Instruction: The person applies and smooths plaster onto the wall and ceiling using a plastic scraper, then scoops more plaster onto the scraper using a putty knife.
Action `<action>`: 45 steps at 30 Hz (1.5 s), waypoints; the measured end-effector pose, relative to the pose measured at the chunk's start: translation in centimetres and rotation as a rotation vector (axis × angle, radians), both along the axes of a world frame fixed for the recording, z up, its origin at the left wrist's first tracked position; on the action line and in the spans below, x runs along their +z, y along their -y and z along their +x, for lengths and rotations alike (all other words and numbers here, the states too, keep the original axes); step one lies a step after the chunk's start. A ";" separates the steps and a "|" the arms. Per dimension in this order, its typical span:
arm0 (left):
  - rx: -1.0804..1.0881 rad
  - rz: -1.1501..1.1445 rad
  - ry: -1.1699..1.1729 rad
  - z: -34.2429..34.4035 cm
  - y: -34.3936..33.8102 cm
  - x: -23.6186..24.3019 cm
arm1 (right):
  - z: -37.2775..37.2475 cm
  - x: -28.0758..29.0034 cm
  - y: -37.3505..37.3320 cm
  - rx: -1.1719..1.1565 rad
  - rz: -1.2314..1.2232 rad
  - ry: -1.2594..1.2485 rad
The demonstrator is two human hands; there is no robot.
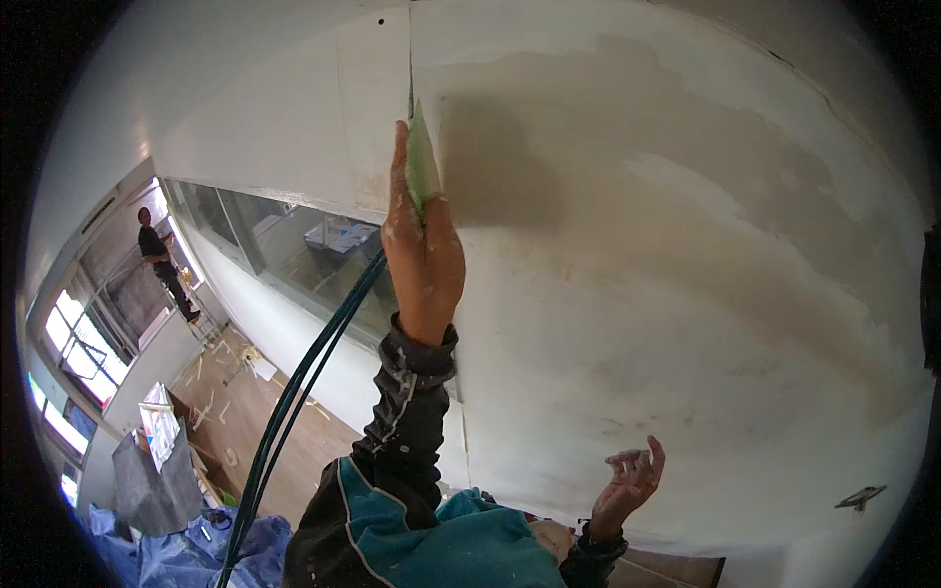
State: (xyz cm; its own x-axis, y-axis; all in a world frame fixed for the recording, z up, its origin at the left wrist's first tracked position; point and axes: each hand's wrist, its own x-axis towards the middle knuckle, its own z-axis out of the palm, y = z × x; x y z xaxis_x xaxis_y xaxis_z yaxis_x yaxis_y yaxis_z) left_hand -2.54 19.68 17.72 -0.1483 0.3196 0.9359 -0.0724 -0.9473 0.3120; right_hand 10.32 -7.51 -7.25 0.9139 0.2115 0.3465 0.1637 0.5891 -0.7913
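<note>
Left hand [423, 255]: we grip the green sheet [420, 162], raised to the wall [549, 333] seam [411, 59], left of the tan patch [627, 98] | Right hand [627, 487]: ours, loosely uncurled, looks empty at near right | Handling: we'd do best keeping the sheet flat, pressure light, even, sleeve [407, 392] clear of the cables [309, 375]

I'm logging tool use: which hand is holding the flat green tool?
The left hand, raised high, holds the flat green tool; the right hand, lower down, shows nothing in it.
</note>
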 end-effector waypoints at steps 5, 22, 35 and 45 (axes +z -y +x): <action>0.037 -0.034 -0.097 2.1 2.3 0.3 | 0.4 -0.2 0.4 -0.018 0.004 -0.038; -0.423 -0.078 -0.366 16.4 20.8 -2.6 | 0.8 -0.4 3.7 -0.226 -0.022 0.011; -1.034 -0.777 0.260 9.7 21.0 -9.3 | 2.3 7.8 2.7 0.058 -0.240 0.561; -1.522 -1.117 -0.192 7.2 20.3 -12.5 | -0.6 10.8 0.9 0.021 -0.245 0.407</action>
State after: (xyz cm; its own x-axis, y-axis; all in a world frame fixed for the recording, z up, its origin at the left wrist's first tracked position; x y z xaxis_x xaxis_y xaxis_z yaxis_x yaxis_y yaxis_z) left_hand 4.66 -0.66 5.17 0.8708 0.4473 0.2040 -0.4304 0.4931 0.7560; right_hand 9.68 -8.39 3.51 0.7088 0.3486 0.6132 0.4794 0.3996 -0.7813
